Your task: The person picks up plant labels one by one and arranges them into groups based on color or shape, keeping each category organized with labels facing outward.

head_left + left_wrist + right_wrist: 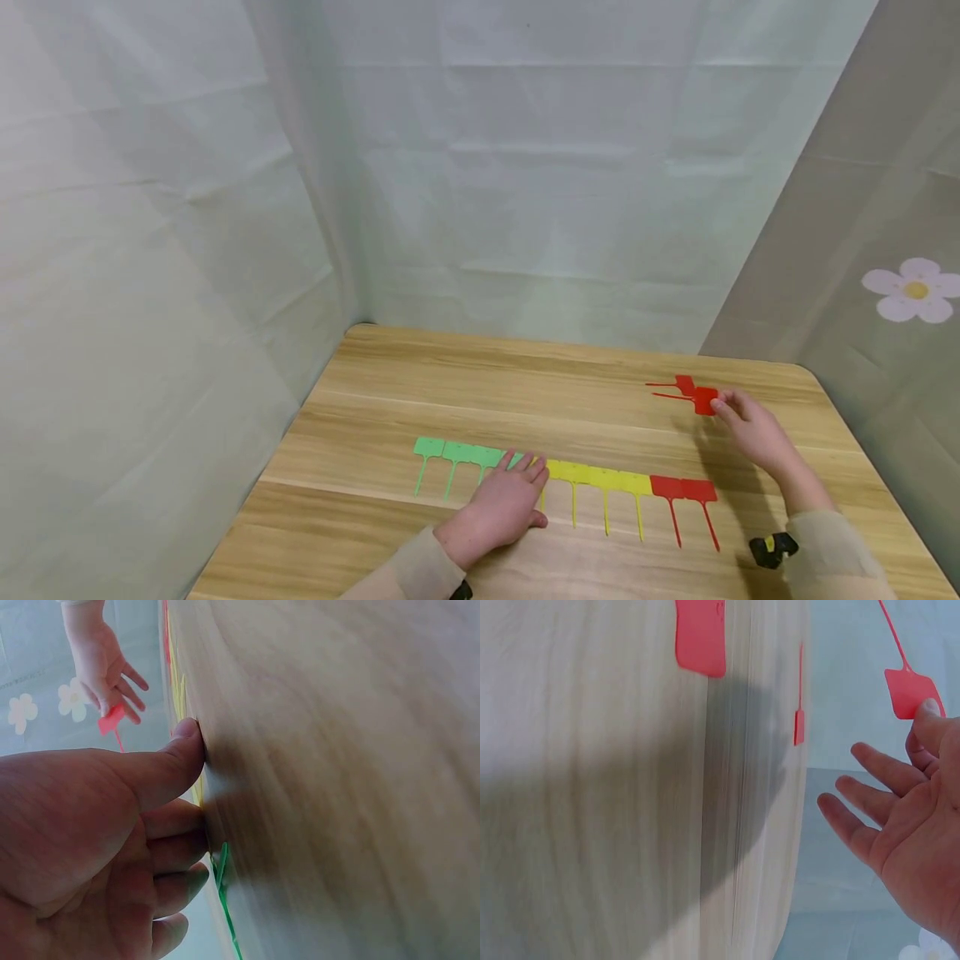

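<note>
My right hand (pixel 757 437) pinches a red cable-tie tag (pixel 703 402) by its flat end between thumb and forefinger, its thin tail pointing left. In the right wrist view this held tag (pixel 907 694) is up off the table, the other fingers spread. Another red tag (pixel 684 384) lies on the table just behind it. Across the table runs a side-by-side row of green tags (pixel 428 447), yellow tags (pixel 604 477) and two red tags (pixel 698 490), tails toward me. My left hand (pixel 502 504) rests with extended fingers on the row where green meets yellow, covering part of it.
The wooden table (pixel 360 400) has pale cloth (pixel 555 208) hanging behind it and at both sides. A black strap piece (pixel 773 550) sits at the right sleeve. White flowers (pixel 915 290) are printed on the right-hand cloth.
</note>
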The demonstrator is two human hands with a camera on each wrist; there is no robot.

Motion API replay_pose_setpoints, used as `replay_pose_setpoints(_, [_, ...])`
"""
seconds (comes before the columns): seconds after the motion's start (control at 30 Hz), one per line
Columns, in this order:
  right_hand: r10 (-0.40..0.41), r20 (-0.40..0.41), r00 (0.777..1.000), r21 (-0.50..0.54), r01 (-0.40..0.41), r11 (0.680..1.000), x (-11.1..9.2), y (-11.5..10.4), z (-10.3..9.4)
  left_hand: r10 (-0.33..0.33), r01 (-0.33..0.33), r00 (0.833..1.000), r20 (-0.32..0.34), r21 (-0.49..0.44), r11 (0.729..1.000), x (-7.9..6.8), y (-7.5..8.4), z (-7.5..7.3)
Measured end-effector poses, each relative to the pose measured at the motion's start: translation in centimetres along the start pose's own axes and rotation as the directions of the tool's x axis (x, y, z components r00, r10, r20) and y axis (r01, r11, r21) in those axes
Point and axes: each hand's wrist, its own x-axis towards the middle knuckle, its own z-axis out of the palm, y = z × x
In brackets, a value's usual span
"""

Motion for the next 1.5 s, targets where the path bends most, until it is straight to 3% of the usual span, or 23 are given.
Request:
replay_pose_setpoints(0.37, [-0.026,-0.025,0.999,0.001,0.026,1.0,-1.8,0.7,-0.6,0.01,-0.01,1.0,-0.005,-0.008,1.0,0.0,-0.1,0.0])
replay_pose_setpoints(0.57, [-0.079,-0.059,0.995,0.052,0.082,0.995,-2.9,1.7,-0.5,0.007,-0.008,1.0,-0.012,-0.012,1.0,0.0,-0.1,-0.1])
replay_pose_setpoints(0.87, [-0.127,0.031,0.991,0.145,0.121,0.982,-3.8,2.0,-1.6,0.018,-0.018,1.0,-0.024,-0.019,1.0,-0.1,-0.1,-0.2])
replay_pose_setpoints(1.2, [-0.059,0.196,0.979,0.025,0.056,0.998,-4.3,1.7,-3.0,0.01,-0.011,1.0,-0.016,-0.032,0.999,-0.1,-0.2,0.0])
replay_pose_setpoints(1.5, [-0.118,0.222,0.968,-0.008,0.123,0.992,-4.5,2.0,-4.1,0.014,-0.015,1.0,-0.022,-0.027,1.0,0.0,-0.2,0.1])
